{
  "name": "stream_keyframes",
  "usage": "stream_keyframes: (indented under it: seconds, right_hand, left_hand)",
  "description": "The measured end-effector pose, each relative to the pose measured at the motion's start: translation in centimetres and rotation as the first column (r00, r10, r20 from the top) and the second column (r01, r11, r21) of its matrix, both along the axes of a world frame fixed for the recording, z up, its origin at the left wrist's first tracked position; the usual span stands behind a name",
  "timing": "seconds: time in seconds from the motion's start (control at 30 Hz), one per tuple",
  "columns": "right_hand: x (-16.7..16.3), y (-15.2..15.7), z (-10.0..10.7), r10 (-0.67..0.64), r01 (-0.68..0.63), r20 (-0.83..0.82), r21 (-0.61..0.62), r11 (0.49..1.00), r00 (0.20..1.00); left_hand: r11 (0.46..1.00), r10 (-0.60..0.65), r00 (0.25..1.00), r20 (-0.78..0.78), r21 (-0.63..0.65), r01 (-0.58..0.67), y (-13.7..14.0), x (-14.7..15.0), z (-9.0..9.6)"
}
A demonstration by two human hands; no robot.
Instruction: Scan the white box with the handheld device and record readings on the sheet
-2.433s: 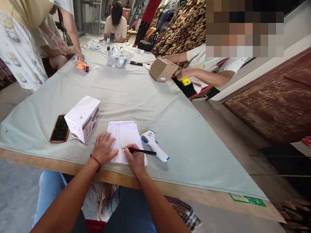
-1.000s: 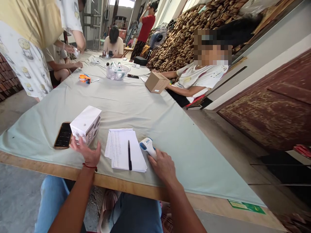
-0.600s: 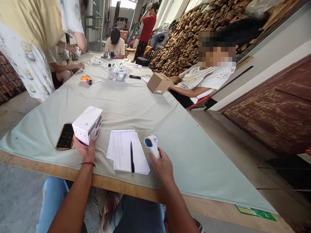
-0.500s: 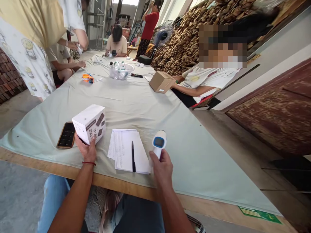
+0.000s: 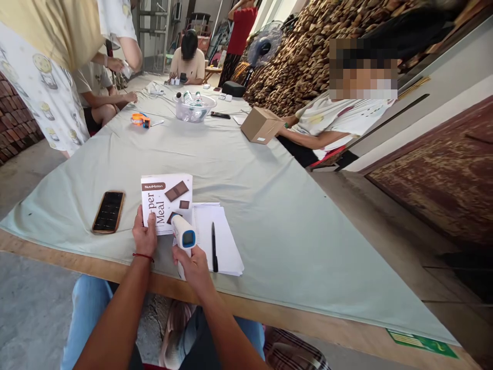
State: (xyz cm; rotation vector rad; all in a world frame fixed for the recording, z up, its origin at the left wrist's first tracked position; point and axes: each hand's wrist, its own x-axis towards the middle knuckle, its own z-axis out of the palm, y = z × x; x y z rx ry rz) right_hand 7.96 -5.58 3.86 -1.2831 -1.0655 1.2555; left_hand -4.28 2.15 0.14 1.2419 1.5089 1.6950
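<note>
My left hand (image 5: 145, 234) is closed on the lower left side of a white box (image 5: 158, 192) printed with brown chocolate pieces and the word "Meal". My right hand (image 5: 195, 263) grips the handle of a white infrared thermometer (image 5: 183, 228) with a blue-rimmed screen. The thermometer's front end is in front of the box's lower right corner; I cannot tell if they touch. Beneath and to the right lie stacked paper sheets (image 5: 227, 254), partly hidden by the thermometer, with a black pen (image 5: 214, 246) on top. A phone (image 5: 109, 211) rests left of my left hand.
The cloth-covered table (image 5: 300, 257) stretches away from me. Farther back are an orange tape roll (image 5: 137, 119), a clear plastic basin (image 5: 192, 114) with bottles, and a dark phone (image 5: 221, 115). At right a seated person holds a cardboard box (image 5: 262, 126). Other people are around the table.
The white box has moved right and turned so its printed face points toward me. My right hand has brought the thermometer left, from beside the papers to the box.
</note>
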Motion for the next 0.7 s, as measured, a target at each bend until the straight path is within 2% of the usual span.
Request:
stream_keyframes:
  seconds: [0.2, 0.5, 0.7]
  right_hand:
    - [-0.5, 0.9, -1.0, -0.069, 0.069, 0.006, -0.072, 0.995, 0.998]
    - [-1.0, 1.1, -0.9, -0.083, 0.088, 0.087, -0.059, 0.994, 0.993]
    - [-1.1, 1.2, -0.9, -0.089, 0.093, 0.063, -0.065, 0.994, 0.994]
  left_hand:
    - [1.0, -0.012, 0.999, -0.052, -0.022, 0.011, -0.2, 0.2, 0.7]
    - [0.999, 0.009, 1.0, -0.018, -0.038, -0.01, 0.0, 0.1, 0.0]
    - [1.0, -0.001, 1.0, -0.028, -0.027, 0.0, -0.1, 0.1, 0.3]
